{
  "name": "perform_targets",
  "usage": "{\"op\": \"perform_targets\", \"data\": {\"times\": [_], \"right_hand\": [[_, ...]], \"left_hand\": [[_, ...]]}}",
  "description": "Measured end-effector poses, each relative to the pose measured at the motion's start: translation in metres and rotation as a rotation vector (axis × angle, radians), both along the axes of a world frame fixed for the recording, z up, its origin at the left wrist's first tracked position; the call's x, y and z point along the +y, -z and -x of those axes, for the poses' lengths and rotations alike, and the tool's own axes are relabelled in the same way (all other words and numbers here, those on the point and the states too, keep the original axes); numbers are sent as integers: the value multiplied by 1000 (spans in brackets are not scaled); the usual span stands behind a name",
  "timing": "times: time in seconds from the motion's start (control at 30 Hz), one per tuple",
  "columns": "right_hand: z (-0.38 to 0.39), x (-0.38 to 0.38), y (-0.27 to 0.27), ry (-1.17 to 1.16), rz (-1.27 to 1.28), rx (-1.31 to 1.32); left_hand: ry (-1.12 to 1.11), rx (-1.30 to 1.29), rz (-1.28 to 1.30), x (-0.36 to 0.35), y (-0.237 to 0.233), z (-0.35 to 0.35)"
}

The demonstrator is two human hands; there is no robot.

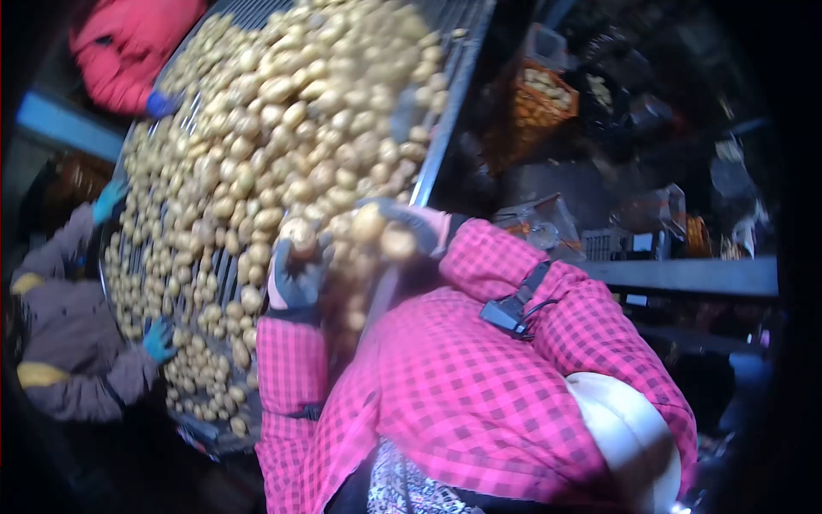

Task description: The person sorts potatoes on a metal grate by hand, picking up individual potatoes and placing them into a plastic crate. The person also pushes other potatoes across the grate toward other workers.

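Observation:
Many pale potatoes (pixel 257 146) cover a slatted metal conveyor (pixel 458 77). My left hand (pixel 300 283), in a grey and pink glove, is at the near edge of the pile, curled around a potato (pixel 299 235). To its right, my right hand (pixel 419 223), gloved alike, bends around a pair of potatoes (pixel 371 222), its fingers partly hidden and blurred. Below and between the hands, more potatoes (pixel 353 295) are smeared by motion beside a metal edge.
Across the conveyor, a co-worker's teal-gloved hand (pixel 159 340) touches the potatoes. Another person's red sleeve (pixel 128 60) reaches in at top left. On the right are an orange crate (pixel 544 98) of potatoes, plastic bags (pixel 655 210) and a metal beam (pixel 685 276).

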State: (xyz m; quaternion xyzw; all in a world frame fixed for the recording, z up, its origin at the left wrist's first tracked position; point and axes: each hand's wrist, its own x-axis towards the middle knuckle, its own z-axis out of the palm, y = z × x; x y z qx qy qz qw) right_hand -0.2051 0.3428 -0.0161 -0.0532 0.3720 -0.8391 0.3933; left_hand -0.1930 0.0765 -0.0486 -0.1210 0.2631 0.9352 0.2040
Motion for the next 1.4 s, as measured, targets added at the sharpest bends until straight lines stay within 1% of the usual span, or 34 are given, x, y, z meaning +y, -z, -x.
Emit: {"op": "perform_targets", "data": {"times": [0.03,0.07,0.1,0.13,0.17,0.2,0.23,0.27,0.3,0.37,0.43,0.47,0.5,0.53,0.6,0.7,0.73,0.77,0.8,0.83,0.9,0.97,1.0,1.03,1.1,1.17,1.2,1.23,1.3,1.33,1.37,1.4], "right_hand": [[-2,0,-1,-11,69,25],[-4,0,-2,-24,140,49],[-11,-2,-2,-2,135,38],[-17,-4,-2,21,129,27],[-23,-3,-2,73,24,-53],[-30,-2,-1,126,-78,-139],[-35,-3,0,148,-181,-146],[-40,-5,2,165,-283,-157],[-41,-3,10,122,-308,-122],[-42,0,27,36,-355,-48],[-47,2,30,81,-435,70],[-52,5,31,101,-478,121],[-57,10,28,117,-524,169],[-63,12,24,127,-565,213],[-67,16,7,84,-581,61],[-65,20,1,82,-483,-114],[-60,16,23,235,-340,53],[-57,18,46,312,-275,41],[-52,26,37,385,-212,28],[-45,42,22,460,-151,14],[-29,85,-11,615,-34,-16],[-7,128,-29,772,90,-47],[5,150,-25,915,62,-63],[17,172,-18,1059,31,-81],[32,219,-7,1106,239,-83],[46,262,24,1208,251,-170],[54,278,38,1268,215,-205],[60,290,61,1313,245,-257],[73,313,103,1402,299,-366],[75,311,107,1501,231,-435],[78,313,122,1566,262,-493],[83,317,141,1630,289,-550]], "left_hand": [[-32,3,139,11,0,-4],[-21,136,205,26,-17,-4],[-29,269,308,35,-20,-5],[97,471,599,39,-24,-2],[1,584,936,56,-42,-9],[48,770,1199,60,-34,-11],[84,919,1258,70,-36,-17],[122,922,1262,77,-28,-23],[232,1058,1400,85,-45,-26],[314,1115,1448,92,-39,-33],[379,1104,1445,92,-24,-39],[393,1115,1420,93,-24,-41],[425,1041,1333,98,-27,-41],[410,1053,1320,103,-30,-43],[401,1042,1265,106,-32,-45],[408,971,1127,107,-29,-40],[396,938,1085,104,-26,-35],[381,901,1045,100,-23,-31],[306,878,1152,99,-36,-30],[295,691,1173,100,-52,-27],[112,839,1460,64,-9,-8],[38,852,1651,41,0,2],[32,819,1678,35,-1,6],[-12,795,1756,25,12,9],[-18,783,1956,8,32,14],[-25,615,2078,7,48,9],[42,480,2122,5,56,5],[20,497,2178,7,63,1],[90,424,2267,12,63,-2],[109,404,2320,7,73,-3],[108,411,2336,2,81,-4],[131,408,2420,-11,97,-7]]}}
